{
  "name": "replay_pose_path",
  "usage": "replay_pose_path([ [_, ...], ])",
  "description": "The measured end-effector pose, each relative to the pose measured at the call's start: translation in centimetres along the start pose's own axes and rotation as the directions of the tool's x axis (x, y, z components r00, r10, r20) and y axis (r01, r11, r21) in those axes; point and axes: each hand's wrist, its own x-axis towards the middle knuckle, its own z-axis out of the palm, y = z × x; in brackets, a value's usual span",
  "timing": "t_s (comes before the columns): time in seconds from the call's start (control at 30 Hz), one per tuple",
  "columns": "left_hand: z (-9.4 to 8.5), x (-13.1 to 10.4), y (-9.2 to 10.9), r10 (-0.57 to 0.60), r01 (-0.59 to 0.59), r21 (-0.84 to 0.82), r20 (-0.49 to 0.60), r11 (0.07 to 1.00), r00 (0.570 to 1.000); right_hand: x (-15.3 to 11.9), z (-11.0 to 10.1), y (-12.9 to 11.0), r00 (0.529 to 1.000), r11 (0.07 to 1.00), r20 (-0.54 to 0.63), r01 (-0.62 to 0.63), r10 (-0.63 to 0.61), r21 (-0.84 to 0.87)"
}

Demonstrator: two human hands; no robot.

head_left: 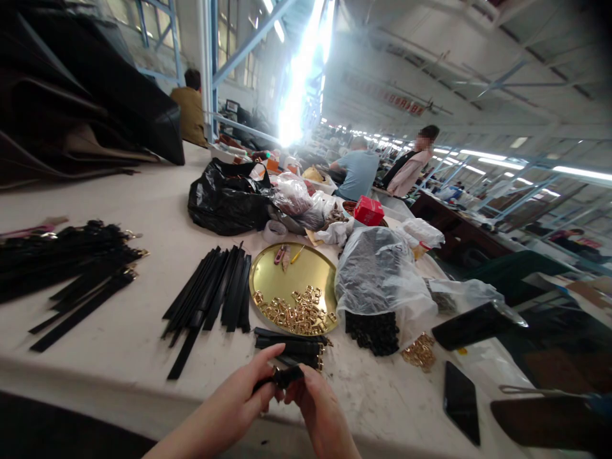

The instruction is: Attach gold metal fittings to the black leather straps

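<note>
Near the table's front edge, my left hand (248, 395) and my right hand (316, 398) come together around a short black strap (288, 376). Both hands have their fingers closed on it, and a bit of metal shows by the left fingertips. Just beyond them lie black strips with gold buckles (291, 347). Behind these, a round gold tray (268, 268) bears a heap of gold buckles (301, 310), a pink tool and a yellow-handled tool. Left of the tray is a pile of black strips (210, 293).
Black straps with metal ends (86, 261) lie at the far left. Right of the tray are a clear plastic bag (377, 268), black pieces (375, 331), gold parts (419, 352) and a phone (460, 401). A black bag (229, 197) and red box (368, 210) stand behind; people are farther back.
</note>
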Motion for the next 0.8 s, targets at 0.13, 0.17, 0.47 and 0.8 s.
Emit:
replay_pose_path([
  [0.13, 0.2, -0.2, 0.0, 0.017, -0.019, 0.055, 0.053, 0.998, 0.998, 0.3, -0.1, 0.4, 0.998, 0.996, -0.006, -0.057, 0.057, 0.07],
  [0.17, 0.2, -0.2, -0.1, 0.012, -0.015, 0.064, 0.05, 0.998, 0.999, 0.3, 0.0, 0.4, 0.997, 0.996, -0.002, -0.076, 0.076, 0.054],
  [0.47, 0.4, 0.3, -1.3, -0.176, 0.226, 0.308, -0.183, 0.924, 0.967, -0.1, 0.2, 0.9, 0.985, 0.984, 0.002, -0.175, 0.175, 0.044],
  [0.8, 0.1, -0.8, -1.3, -0.157, 0.156, 0.063, 0.004, 0.986, 0.988, 0.1, -0.9, 1.1, 0.991, 0.978, -0.132, -0.053, 0.027, -0.2],
])
